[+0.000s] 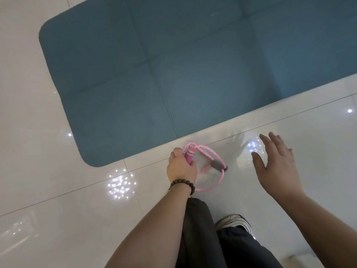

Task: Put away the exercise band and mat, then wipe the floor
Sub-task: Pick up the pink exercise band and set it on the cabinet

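A pink exercise band with a grey middle piece hangs in loops just off the mat's near edge. My left hand, with a bead bracelet at the wrist, is closed around its pink striped handle. My right hand hovers to the right of the band, fingers spread, holding nothing. The blue exercise mat lies flat on the glossy white tile floor, filling the upper part of the view, with fold creases across it.
My dark trouser legs and a light shoe stand on the tiles directly below the band. Ceiling lights reflect as bright specks on the floor. Tile floor stretches left and right of the mat.
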Demonstrator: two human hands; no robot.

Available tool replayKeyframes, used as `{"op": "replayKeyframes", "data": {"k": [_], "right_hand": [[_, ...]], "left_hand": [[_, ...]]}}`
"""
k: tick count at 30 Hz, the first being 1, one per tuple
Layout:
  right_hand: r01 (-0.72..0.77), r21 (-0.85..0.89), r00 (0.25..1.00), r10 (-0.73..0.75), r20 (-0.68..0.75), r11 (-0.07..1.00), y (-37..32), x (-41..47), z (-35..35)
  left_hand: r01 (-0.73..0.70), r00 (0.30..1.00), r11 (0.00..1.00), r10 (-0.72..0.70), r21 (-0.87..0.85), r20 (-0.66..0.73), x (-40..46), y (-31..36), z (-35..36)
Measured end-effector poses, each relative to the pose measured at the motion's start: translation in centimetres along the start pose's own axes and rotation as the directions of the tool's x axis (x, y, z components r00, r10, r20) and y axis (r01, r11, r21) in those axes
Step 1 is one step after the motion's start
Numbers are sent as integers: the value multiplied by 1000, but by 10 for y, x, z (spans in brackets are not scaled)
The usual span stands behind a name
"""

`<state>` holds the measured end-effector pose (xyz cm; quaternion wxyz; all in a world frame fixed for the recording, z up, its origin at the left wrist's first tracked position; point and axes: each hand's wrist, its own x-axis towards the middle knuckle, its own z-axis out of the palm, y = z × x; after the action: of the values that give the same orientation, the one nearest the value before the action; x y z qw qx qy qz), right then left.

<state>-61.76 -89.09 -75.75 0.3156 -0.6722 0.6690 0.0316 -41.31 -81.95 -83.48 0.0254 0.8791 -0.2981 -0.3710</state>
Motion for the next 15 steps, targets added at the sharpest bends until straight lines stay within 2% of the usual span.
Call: {"op": "replayKeyframes", "data": {"k": [6, 15], "right_hand": [[-32, 5, 999, 32, -12, 999, -33, -34, -69], [-33, 50, 993, 38, -113, 998, -109, -125, -262]], "left_hand": [[-261, 965, 965, 261, -1, -30, -69, 47, -90], [-409, 911, 911, 411, 49, -42, -208, 158, -282]]}}
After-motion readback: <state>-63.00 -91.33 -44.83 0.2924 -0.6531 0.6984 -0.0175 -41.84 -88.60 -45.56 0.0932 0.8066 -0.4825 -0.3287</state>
